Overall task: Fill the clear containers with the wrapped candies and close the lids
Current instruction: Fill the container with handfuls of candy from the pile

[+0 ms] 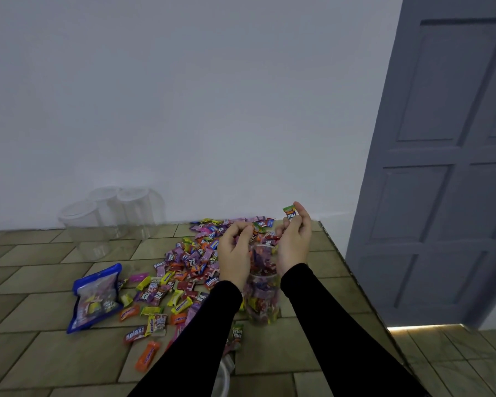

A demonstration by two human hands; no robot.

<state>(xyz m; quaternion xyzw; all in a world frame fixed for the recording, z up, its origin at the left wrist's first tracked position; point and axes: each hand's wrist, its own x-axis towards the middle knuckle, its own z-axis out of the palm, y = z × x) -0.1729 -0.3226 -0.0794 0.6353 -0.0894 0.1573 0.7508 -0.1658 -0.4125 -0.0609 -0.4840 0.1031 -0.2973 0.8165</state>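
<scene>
multicoloured candies (184,270), blue-edged bag (96,296), olive tiles (55,353), black sleeves (327,325)

I read "Relaxa" on a red wrapper (134,336) low in the scatter; "Fruit Plus" on a green wrapper (237,332) beside the filled container; "mentos" on a yellow wrapper (182,304); print on the blue pouch (96,296) unreadable.

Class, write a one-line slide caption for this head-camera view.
Both hands, left and right, hold wrapped candies above a nearly full clear container.
</scene>
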